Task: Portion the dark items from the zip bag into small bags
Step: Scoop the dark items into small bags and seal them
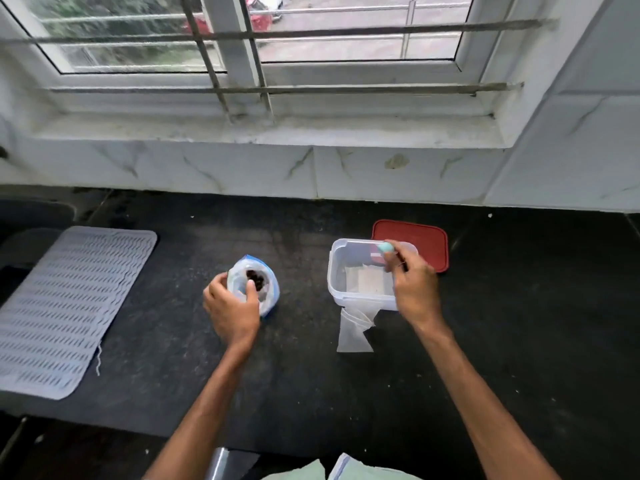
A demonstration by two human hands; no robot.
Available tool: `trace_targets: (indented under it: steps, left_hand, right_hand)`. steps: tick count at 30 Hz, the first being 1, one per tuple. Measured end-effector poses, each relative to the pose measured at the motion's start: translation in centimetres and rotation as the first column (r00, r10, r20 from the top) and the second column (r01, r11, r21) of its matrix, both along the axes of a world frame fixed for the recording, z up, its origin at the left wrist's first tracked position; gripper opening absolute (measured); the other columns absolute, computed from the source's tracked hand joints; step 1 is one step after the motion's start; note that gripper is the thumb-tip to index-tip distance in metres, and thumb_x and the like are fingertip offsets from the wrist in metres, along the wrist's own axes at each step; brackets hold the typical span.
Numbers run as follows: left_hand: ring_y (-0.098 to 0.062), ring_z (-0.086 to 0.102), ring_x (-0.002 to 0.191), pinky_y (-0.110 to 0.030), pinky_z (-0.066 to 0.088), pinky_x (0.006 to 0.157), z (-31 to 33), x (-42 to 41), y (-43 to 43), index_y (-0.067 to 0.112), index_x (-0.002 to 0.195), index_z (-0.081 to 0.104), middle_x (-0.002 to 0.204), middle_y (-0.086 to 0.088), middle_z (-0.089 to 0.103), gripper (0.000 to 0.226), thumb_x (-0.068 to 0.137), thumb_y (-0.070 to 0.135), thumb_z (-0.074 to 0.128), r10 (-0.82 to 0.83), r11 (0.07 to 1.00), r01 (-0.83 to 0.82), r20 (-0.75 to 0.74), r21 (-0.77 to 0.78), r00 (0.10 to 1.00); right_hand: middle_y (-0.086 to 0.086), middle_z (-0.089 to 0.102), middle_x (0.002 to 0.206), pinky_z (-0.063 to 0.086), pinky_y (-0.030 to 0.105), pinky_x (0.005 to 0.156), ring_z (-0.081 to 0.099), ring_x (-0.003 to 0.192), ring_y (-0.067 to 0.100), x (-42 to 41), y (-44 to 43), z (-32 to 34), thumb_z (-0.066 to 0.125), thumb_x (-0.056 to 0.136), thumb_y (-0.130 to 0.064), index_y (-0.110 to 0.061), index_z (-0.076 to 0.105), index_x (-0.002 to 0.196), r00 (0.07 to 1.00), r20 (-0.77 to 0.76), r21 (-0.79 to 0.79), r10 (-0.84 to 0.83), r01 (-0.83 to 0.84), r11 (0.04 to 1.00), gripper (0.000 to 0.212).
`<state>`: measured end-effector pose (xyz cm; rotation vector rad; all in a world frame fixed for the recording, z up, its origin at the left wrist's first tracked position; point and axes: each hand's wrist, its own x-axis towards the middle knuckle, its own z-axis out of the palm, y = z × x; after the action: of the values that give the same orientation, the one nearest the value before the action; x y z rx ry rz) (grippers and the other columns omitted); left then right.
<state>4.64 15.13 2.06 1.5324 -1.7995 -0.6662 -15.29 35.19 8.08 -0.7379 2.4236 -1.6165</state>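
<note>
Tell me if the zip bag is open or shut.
Open: left hand grips the zip bag upright, mouth spread wide, dark items visible inside.

Holding zip bag [272, 296] upright on black surface [519, 323] with left grip [230, 308], fingers curled round the open mouth. Dark items [255, 279] visible inside. Pinching thin tool [385, 247] with teal tip in right grip [415, 289], tip at far rim of clear container [334, 271]. Container at 3 o'clock of zip bag, apart from it. Flat small bags [367, 285] lying in container bottom. Loose bag [353, 336] at 6 o'clock of container, top edge at its near wall; under or against, can't tell. Red lid [422, 237] flat at 1 o'clock of container, partly behind it. Grey ribbed mat [69, 306] at 9 o'clock, well apart from zip bag. Barred window [346, 46] at 12 o'clock.
</note>
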Motion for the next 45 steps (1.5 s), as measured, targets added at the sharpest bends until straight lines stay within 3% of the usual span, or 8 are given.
trace_targets:
  steps: [3, 6, 11, 20, 22, 27, 32, 45]
  left_hand:
    - [-0.044, 0.039, 0.128, -0.044, 0.031, 0.108, -1.0, 0.7, -2.7, 0.0, 0.131, 0.049, 0.135, -0.028, 0.045, 0.072, 0.079, 0.044, 0.075, 0.124, 0.945, -0.153, 0.115, 0.29, 0.986]
    - [-0.042, 0.041, 0.126, -0.04, 0.035, 0.107, -2.3, 0.7, -4.1, 0.003, 0.12, 0.061, 0.132, -0.028, 0.047, 0.06, 0.081, 0.048, 0.073, 0.01, 0.885, -0.086, 0.166, 0.458, 0.986]
    - [-0.036, 0.065, 0.094, -0.04, 0.052, 0.08, -3.6, 1.7, -5.3, 0.004, 0.09, 0.067, 0.099, -0.021, 0.068, 0.027, 0.079, 0.027, 0.073, -0.13, 0.874, 0.059, 0.116, 0.482, 0.985]
    - [-0.017, 0.064, 0.075, -0.026, 0.043, 0.058, -3.2, 3.4, -5.0, 0.012, 0.095, 0.061, 0.088, -0.003, 0.069, 0.016, 0.083, 0.017, 0.071, -0.115, 0.806, 0.151, -0.098, 0.573, 0.989]
    - [-0.017, 0.066, 0.075, -0.029, 0.051, 0.061, -3.6, 3.5, -5.4, 0.012, 0.094, 0.061, 0.088, -0.005, 0.07, 0.017, 0.081, 0.015, 0.073, -0.117, 0.8, 0.187, -0.158, 0.57, 0.98]
    - [-0.018, 0.068, 0.079, -0.039, 0.057, 0.073, -4.0, 3.5, -5.6, 0.02, 0.09, 0.06, 0.087, -0.001, 0.071, 0.025, 0.076, 0.017, 0.079, -0.247, 0.795, 0.306, -0.182, 0.523, 0.952]
    - [-0.021, 0.065, 0.081, -0.038, 0.053, 0.075, -4.1, 3.8, -6.2, 0.012, 0.094, 0.06, 0.091, -0.007, 0.069, 0.022, 0.08, 0.013, 0.077, -0.216, 0.812, 0.284, -0.189, 0.509, 0.958]
    - [-0.016, 0.058, 0.108, -0.028, 0.044, 0.092, -2.8, 4.9, -6.0, 0.016, 0.123, 0.053, 0.121, -0.003, 0.061, 0.043, 0.084, 0.011, 0.071, -0.251, 0.814, 0.369, -0.302, 0.449, 0.92]
  right_hand:
    - [-0.002, 0.068, 0.097, 0.052, 0.022, 0.084, 0.063, 0.087, 0.008, 4.0, -4.1, 0.6, 0.065, 0.091, -0.012, -0.016, 0.059, 0.128, 0.943, 0.223, 0.053, 0.248, -0.266, 0.963, 0.038]
    - [-0.002, 0.073, 0.095, 0.055, 0.024, 0.082, 0.068, 0.085, 0.008, 7.8, -8.3, -0.6, 0.067, 0.089, -0.017, -0.017, 0.065, 0.112, 0.912, 0.155, 0.151, 0.379, -0.401, 0.904, 0.023]
    - [0.012, 0.072, 0.095, 0.055, 0.039, 0.076, 0.068, 0.09, 0.031, 10.9, -13.5, -3.4, 0.059, 0.093, -0.027, -0.013, 0.064, 0.099, 0.917, 0.04, 0.465, 0.396, -0.368, 0.805, 0.016]
    - [0.016, 0.068, 0.107, 0.051, 0.041, 0.081, 0.066, 0.099, 0.034, 13.8, -16.0, -5.7, 0.041, 0.096, -0.004, -0.004, 0.054, 0.114, 0.825, -0.093, 0.791, 0.558, -0.279, 0.545, 0.023]
    - [0.016, 0.067, 0.105, 0.051, 0.041, 0.079, 0.066, 0.097, 0.035, 14.2, -16.5, -6.1, 0.041, 0.095, -0.005, -0.004, 0.056, 0.111, 0.854, -0.073, 0.78, 0.515, -0.273, 0.564, 0.021]
    - [0.007, 0.072, 0.08, 0.055, 0.037, 0.07, 0.069, 0.078, 0.028, 13.8, -16.8, -8.0, 0.057, 0.086, -0.022, -0.012, 0.068, 0.079, 0.975, 0.174, 0.559, 0.142, -0.216, 0.8, 0.017]
    - [0.001, 0.071, 0.058, 0.061, 0.039, 0.064, 0.069, 0.051, 0.015, 13.4, -16.9, -8.3, 0.059, 0.083, -0.014, -0.011, 0.068, 0.067, 0.904, 0.427, 0.371, 0.033, -0.208, 0.905, 0.018]
    - [0.016, 0.072, 0.075, 0.053, 0.02, 0.051, 0.062, 0.051, 0.01, 14.0, -15.0, -5.6, 0.061, 0.094, -0.007, -0.005, 0.066, 0.085, 0.702, 0.709, 0.097, 0.063, -0.185, 0.978, 0.01]
